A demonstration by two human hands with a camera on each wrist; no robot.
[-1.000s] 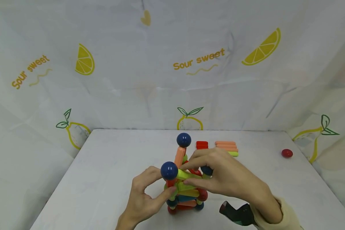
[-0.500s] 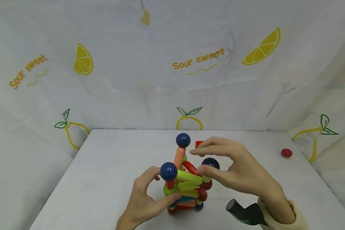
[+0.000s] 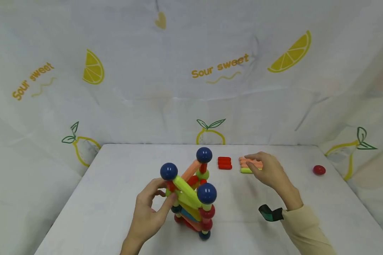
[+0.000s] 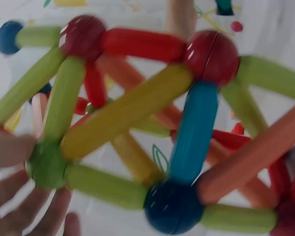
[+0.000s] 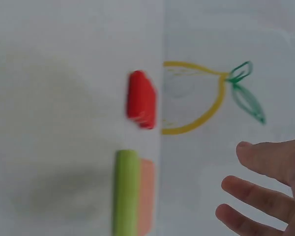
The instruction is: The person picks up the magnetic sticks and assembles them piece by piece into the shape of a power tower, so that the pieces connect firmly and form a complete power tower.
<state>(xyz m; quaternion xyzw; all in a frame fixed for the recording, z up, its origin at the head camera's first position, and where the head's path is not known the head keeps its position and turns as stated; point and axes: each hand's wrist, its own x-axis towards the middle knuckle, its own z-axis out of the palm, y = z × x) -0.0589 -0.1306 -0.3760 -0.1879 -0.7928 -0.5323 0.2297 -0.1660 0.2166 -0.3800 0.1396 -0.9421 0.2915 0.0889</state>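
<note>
My left hand grips the left side of a tower of magnetic sticks and balls, which stands on the table. Its thumb and fingers are at a green ball in the left wrist view. Three dark blue balls top the tower, and a light green stick joins two of them. Over to the right, my right hand holds nothing; its spread fingers hover over a row of orange sticks and a light green stick.
Several short red sticks lie behind and right of the tower. A red ball is alone on the white table at the far right. A printed cloth hangs along the table's back edge.
My right hand has let go of the tower's top green stick and moved right to the loose sticks. The tower has turned, its right blue ball swinging toward the front, with my left hand still on it.
</note>
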